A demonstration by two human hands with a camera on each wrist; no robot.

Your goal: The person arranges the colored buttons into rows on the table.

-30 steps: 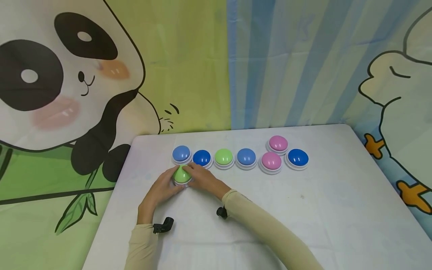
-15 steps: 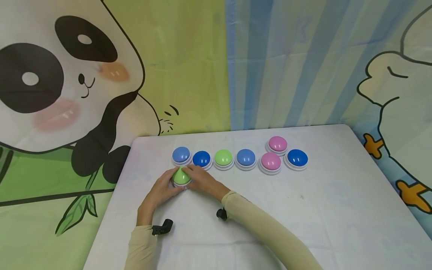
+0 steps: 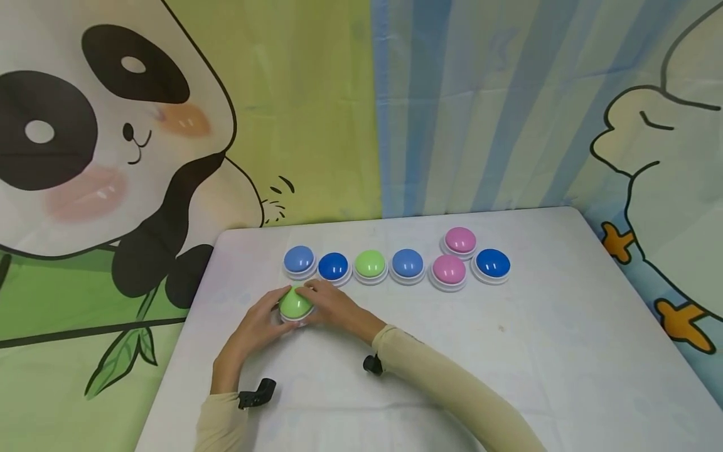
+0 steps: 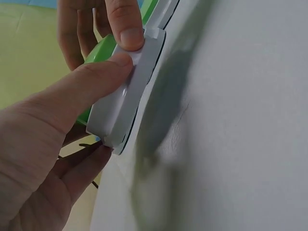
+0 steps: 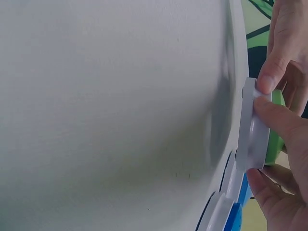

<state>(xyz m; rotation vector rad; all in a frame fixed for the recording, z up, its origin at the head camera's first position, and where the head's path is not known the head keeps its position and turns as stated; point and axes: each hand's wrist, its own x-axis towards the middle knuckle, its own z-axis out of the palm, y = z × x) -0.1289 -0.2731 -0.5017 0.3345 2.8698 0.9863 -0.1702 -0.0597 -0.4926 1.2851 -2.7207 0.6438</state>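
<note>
The person's left hand [image 3: 254, 328] and right hand [image 3: 341, 309] are both grasping a green-domed button [image 3: 295, 306] from opposite sides, their thumbs pressing near each other on its white base. They are holding it toward the left of the white table [image 3: 463, 358], just in front of a light-blue button [image 3: 299, 258] and a dark-blue button [image 3: 333, 266]. Farther right, another green button [image 3: 369, 263], a second light-blue button [image 3: 407, 262], two pink buttons [image 3: 449, 269] and a second dark-blue button [image 3: 492, 263] are sitting.

The held button [image 3: 295, 305] is green and white, sleeves [image 3: 452, 382] beige, the backdrop [image 3: 427, 119] partly blue-striped.
</note>
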